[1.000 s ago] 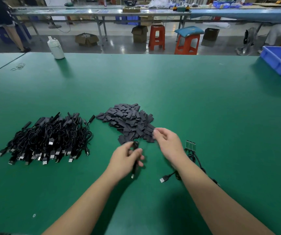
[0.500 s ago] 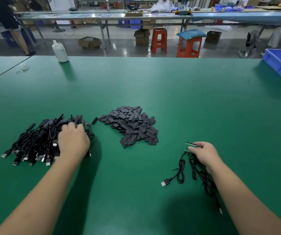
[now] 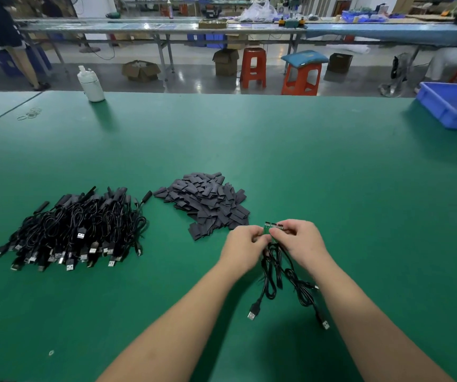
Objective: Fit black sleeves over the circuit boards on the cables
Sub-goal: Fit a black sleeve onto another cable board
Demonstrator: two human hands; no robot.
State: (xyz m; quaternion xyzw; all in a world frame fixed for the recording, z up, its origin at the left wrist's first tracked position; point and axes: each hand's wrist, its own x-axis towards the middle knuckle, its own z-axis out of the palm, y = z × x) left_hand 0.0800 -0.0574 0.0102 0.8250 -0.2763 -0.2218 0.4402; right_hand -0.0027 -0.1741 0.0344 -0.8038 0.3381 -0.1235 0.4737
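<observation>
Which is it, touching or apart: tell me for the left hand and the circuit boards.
Touching. The head view shows the left hand's fingers pinching the circuit boards, opposite the right hand.

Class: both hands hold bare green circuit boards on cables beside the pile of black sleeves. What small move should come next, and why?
Probably the left hand separates one circuit board from the cluster, since several bare boards sit together between both hands and the sleeve pile lies untouched.

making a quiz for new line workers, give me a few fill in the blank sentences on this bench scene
1. Both hands, left hand and right hand, hold small ____ circuit boards.
2. The pile of black sleeves lies ____ the hands.
3. The heap of finished cables lies on the person's ____ side.
4. The tray at the table's far right is ____.

Missing words: green; beyond; left; blue
</observation>
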